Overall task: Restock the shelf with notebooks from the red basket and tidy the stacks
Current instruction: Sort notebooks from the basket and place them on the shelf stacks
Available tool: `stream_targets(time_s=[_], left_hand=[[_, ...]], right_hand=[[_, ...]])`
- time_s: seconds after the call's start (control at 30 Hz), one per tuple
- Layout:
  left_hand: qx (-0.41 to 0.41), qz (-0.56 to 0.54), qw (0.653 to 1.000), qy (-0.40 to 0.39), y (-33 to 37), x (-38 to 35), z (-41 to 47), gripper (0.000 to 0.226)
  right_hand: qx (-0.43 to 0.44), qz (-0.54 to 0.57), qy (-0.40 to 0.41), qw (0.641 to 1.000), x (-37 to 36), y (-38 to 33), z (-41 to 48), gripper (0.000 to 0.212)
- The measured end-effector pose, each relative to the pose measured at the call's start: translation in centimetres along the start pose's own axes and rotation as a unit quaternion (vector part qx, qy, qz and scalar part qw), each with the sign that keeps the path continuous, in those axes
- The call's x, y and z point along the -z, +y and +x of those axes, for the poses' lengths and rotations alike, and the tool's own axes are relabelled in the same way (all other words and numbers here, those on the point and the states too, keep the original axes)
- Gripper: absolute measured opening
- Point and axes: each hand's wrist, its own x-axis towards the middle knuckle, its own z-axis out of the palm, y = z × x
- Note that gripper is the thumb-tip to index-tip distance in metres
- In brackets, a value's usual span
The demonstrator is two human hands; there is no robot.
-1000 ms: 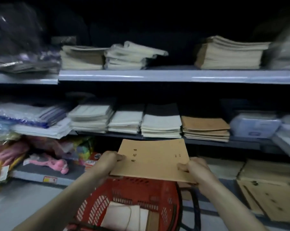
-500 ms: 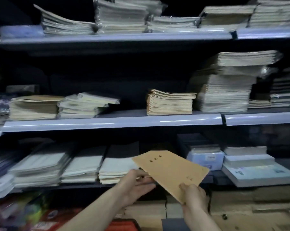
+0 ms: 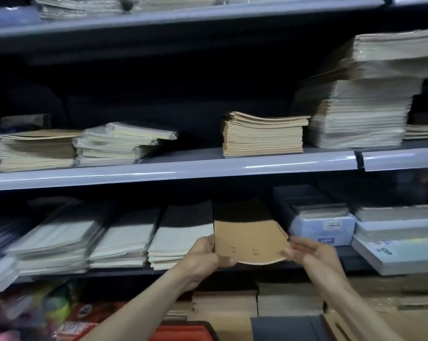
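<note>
A thin kraft-brown paper-covered notebook (image 3: pixel 248 239) lies flat on the lower shelf (image 3: pixel 124 271), its far half in shadow and its near edge bowed and overhanging the shelf front. It sits just right of a stack of pale cream notebooks (image 3: pixel 181 242) and left of a light blue box (image 3: pixel 321 225). The rim of the red plastic basket (image 3: pixel 183 332) shows at the bottom edge, well below the shelf.

The brown notebook (image 3: pixel 248 238), tilted in the air half a second ago, now lies flat on the lower shelf (image 3: pixel 269 265), pushed in beside the pale stacks. The left hand (image 3: pixel 203 258) and right hand (image 3: pixel 311 253) now pinch its near corners, whose front edge sags.
</note>
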Motion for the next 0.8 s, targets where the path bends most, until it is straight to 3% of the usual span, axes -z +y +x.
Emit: stream_targets(time_s=[0.07,0.23,0.3,0.4,0.63,0.8], left_hand=[[-0.020,0.070,0.996,0.049,-0.3,0.1,1.7,0.046],[0.004,0.250,0.956,0.154,-0.6,-0.3,4.7,0.037],[0.023,0.236,0.957,0.165,-1.4,-0.4,5.2,0.051],[0.033,0.202,0.962,0.181,-2.6,-0.7,5.3,0.073],[0.021,0.240,0.956,0.169,-2.2,-1.0,4.7,0.054],[-0.023,0.213,0.966,0.142,-1.4,0.9,2.1,0.068]], right_hand=[[0.042,-0.049,-0.021,0.998,-0.6,-0.4,1.7,0.042],[0.087,-0.243,0.049,0.965,-3.0,1.2,6.4,0.046],[0.098,-0.311,0.063,0.943,-3.8,2.6,6.9,0.038],[0.105,-0.296,0.091,0.945,-4.2,3.8,6.4,0.038],[0.071,-0.294,0.087,0.949,-4.3,2.8,6.7,0.037],[0.111,-0.386,0.064,0.914,-5.2,2.3,4.0,0.060]])
